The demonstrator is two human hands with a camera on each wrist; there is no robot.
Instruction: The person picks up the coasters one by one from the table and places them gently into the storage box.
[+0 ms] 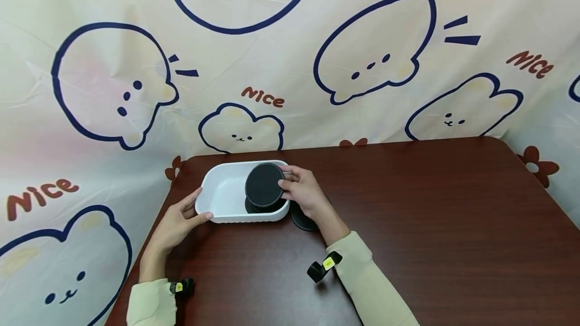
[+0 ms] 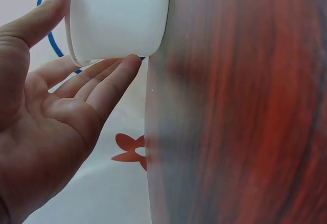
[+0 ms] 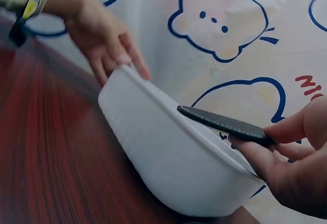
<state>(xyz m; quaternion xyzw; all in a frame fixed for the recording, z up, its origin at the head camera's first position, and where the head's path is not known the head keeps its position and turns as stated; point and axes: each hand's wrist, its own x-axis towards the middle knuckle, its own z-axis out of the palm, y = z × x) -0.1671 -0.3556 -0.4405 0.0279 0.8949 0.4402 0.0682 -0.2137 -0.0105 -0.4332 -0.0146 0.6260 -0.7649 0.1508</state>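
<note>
A white oblong plastic basin (image 1: 223,192) with rounded corners stands near the table's far edge. My left hand (image 1: 175,220) grips its left end, thumb at the rim and fingers against the outer wall; the left wrist view shows those fingers (image 2: 115,83) fairly straight. Above the basin's right part, my right hand (image 1: 308,192) pinches a round black coaster (image 1: 264,185) with stitched edging, tilted in the head view. Inside the basin, a second black coaster (image 1: 254,209) lies beneath it, mostly hidden. Another black coaster (image 1: 302,219) rests on the table, partly covered by my right wrist.
The dark brown wooden table (image 1: 435,225) stretches to the right and towards me. Behind it hangs a pale printed cloth (image 1: 299,64) that meets the far and left table edges. Each wrist carries a small black camera, such as the right one (image 1: 323,266).
</note>
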